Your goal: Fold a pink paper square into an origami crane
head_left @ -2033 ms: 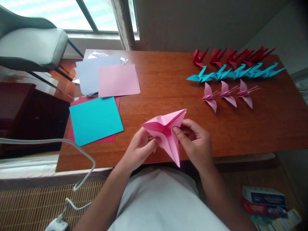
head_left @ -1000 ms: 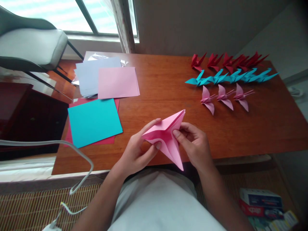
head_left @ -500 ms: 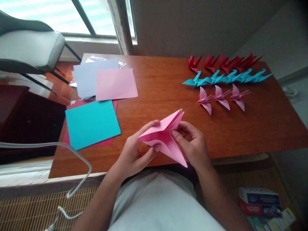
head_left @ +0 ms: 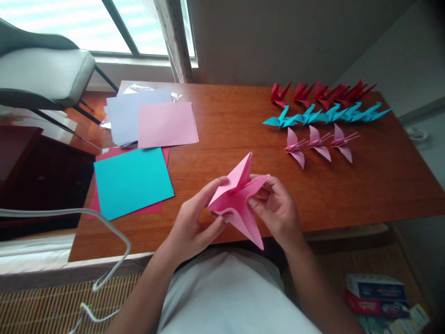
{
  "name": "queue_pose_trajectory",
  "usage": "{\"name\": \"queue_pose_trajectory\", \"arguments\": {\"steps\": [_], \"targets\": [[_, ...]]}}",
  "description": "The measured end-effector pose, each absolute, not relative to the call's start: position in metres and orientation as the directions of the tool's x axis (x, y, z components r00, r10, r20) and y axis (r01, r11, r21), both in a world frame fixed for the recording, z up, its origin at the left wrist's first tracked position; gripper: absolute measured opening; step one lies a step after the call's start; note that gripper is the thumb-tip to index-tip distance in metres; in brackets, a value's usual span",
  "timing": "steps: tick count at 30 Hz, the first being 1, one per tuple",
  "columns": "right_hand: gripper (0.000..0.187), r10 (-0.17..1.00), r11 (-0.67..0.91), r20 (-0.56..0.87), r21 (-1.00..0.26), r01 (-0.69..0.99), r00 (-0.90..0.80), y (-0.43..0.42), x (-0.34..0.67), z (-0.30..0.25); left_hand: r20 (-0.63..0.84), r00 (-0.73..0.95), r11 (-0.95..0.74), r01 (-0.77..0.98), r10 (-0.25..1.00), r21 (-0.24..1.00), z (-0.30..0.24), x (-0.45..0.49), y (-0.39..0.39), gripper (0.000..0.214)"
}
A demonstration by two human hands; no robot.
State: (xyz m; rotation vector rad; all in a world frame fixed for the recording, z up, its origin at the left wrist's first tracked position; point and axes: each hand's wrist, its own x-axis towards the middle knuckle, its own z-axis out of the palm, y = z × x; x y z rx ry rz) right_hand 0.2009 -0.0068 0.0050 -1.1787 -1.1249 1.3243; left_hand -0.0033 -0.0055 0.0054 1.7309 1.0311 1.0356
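A partly folded sheet of pink origami paper (head_left: 239, 197) is held between both hands above the near edge of the table. Its four pointed corners spread apart like a star around a hollow middle. My left hand (head_left: 198, 218) pinches the left side, with the thumb on the near flap and the index finger on the far one. On the right side, my right hand (head_left: 278, 208) grips a flap, thumb in front and fingers behind. The fingertips behind the paper are partly hidden.
On the right of the wooden table (head_left: 222, 120) stand rows of folded cranes: red (head_left: 301, 94), blue (head_left: 309, 115) and pink (head_left: 319, 143). At the left lie pink sheets (head_left: 168, 124), grey sheets (head_left: 121, 116) and a turquoise sheet (head_left: 134, 183) over red paper. A white cable (head_left: 118, 232) hangs at the left.
The pink paper has opened wider: its far corners, close together before, are now spread apart, and the hollow shows more. Both hands keep their hold with small shifts.
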Motion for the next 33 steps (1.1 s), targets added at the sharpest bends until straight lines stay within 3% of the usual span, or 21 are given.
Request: {"name": "queue_pose_trajectory", "arguments": {"steps": [21, 33], "targets": [[0.031, 0.991, 0.041, 0.046, -0.998, -0.039, -0.127, -0.008, 0.212, -0.004, 0.199, 0.304, -0.256, 0.16, 0.932, 0.953, 0.005, -0.001, -0.006, 0.056], [0.028, 0.987, 0.06, 0.049, -0.996, 0.066, -0.151, -0.009, 0.214, 0.002, 0.216, 0.264, -0.272, 0.199, 0.94, 0.942, 0.005, -0.001, -0.005, 0.037]]}}
